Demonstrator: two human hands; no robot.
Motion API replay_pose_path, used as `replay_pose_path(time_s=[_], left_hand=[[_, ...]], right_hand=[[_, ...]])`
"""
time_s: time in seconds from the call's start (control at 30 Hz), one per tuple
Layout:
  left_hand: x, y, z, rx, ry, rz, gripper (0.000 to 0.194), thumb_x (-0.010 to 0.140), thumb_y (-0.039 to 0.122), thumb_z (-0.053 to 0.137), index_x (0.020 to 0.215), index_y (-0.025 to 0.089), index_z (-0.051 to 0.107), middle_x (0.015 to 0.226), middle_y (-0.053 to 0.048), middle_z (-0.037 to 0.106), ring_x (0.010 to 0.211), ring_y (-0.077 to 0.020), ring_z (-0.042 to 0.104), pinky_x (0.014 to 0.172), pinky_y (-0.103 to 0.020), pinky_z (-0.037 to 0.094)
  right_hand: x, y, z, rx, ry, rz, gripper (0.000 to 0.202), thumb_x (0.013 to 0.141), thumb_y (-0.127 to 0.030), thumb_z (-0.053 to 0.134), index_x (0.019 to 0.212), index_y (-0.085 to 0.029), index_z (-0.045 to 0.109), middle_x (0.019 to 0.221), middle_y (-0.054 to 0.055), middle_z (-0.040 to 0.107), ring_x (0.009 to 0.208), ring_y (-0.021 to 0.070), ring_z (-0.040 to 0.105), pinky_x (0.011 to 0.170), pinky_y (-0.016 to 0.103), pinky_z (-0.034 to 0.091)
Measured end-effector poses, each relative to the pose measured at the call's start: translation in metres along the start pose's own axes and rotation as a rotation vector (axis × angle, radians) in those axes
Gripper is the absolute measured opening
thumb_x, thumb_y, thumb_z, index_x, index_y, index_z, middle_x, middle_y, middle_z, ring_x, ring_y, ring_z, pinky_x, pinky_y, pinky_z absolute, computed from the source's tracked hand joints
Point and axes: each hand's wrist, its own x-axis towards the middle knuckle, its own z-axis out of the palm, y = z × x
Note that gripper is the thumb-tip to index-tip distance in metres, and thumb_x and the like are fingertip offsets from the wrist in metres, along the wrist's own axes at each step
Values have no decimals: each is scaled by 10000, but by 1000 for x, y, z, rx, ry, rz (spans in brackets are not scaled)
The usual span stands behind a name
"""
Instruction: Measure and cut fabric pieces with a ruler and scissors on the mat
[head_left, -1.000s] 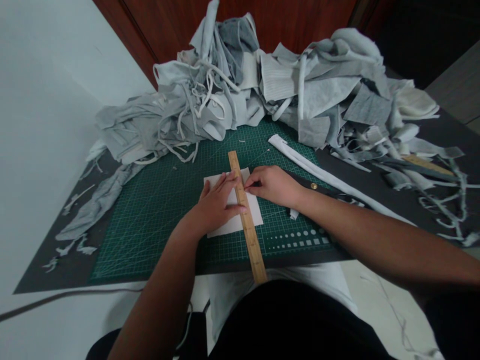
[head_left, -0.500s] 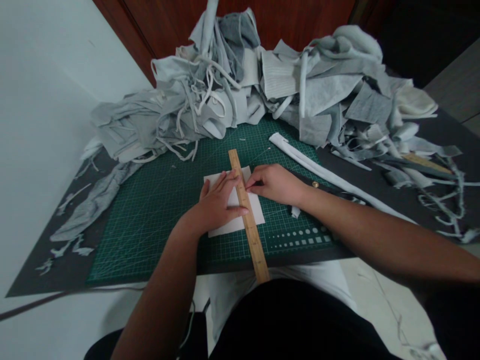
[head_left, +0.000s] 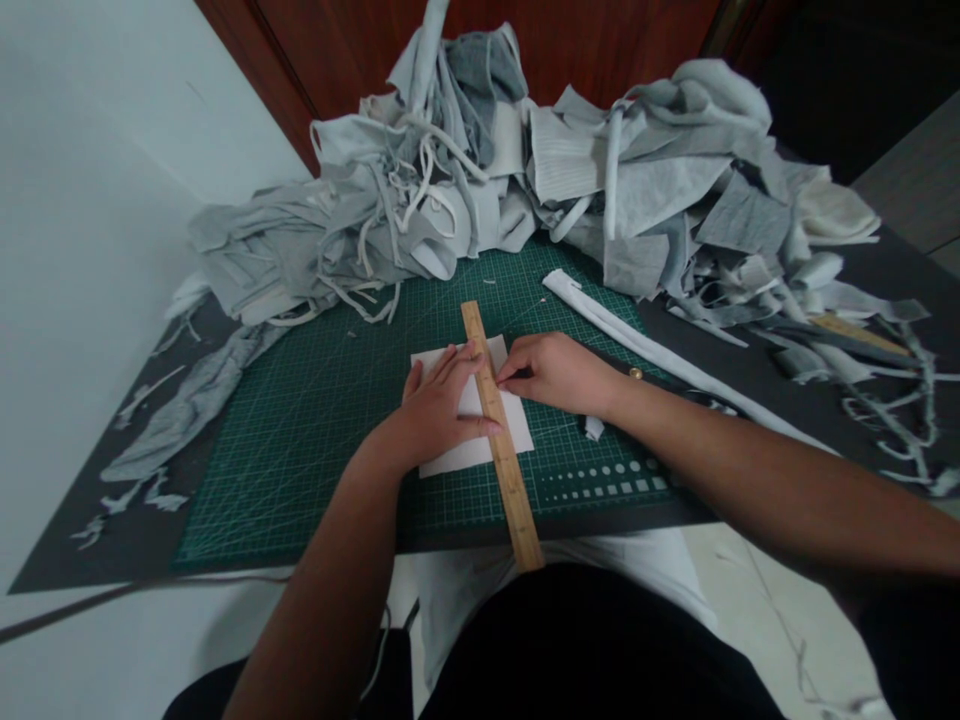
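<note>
A wooden ruler point(head_left: 510, 475) lies at a slant across a squarish white piece point(head_left: 517, 425), either paper or cloth, on a green cutting mat point(head_left: 300, 440). With fingers stretched out, my left hand point(head_left: 439, 400) lies flat on the white piece, its fingertips and thumb resting on the ruler. My right hand point(head_left: 555, 372) is at the ruler's right edge, over the white piece, thumb and forefinger pinched together. Whatever is in that pinch is too small to make out.
Grey and white fabric scraps point(head_left: 465, 190) pile along the back. A long pale fabric strip point(head_left: 622, 330) runs past my right forearm. Black-handled scissors point(head_left: 675, 383) lie partly hidden behind that arm. A crumpled grey cloth point(head_left: 176, 410) lies at the left.
The whole view has shifted slightly. My right pinch stays beside the ruler, with barely any movement along it; my left hand keeps its place.
</note>
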Motion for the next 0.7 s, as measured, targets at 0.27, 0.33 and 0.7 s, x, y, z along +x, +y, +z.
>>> replay_pose_path(time_s=[0.27, 0.33, 0.7], left_hand=[[1, 0, 1, -12, -8, 17, 812, 854, 491, 742, 1543, 254, 385, 1719, -152, 274, 1622, -353, 123, 1259, -693, 60], [1, 0, 1, -13, -8, 22, 813, 854, 504, 733, 1543, 248, 383, 1719, -155, 271, 1621, -363, 122, 1258, -696, 53], [-1, 1, -1, -34, 2, 43, 817, 827, 574, 744, 1502, 249, 417, 1719, -154, 268, 1612, -374, 160, 1257, -706, 54]], right_hand=[[5, 6, 3, 62, 77, 77, 125, 889, -153, 733, 943, -197, 836, 913, 31, 773, 836, 168, 701, 795, 276, 477], [6, 8, 3, 54, 65, 58, 129, 881, -157, 736, 952, -200, 835, 912, 28, 767, 834, 167, 692, 787, 274, 467], [3, 6, 0, 62, -8, 23, 125, 873, -174, 731, 955, -186, 825, 911, 30, 754, 827, 164, 673, 780, 270, 445]])
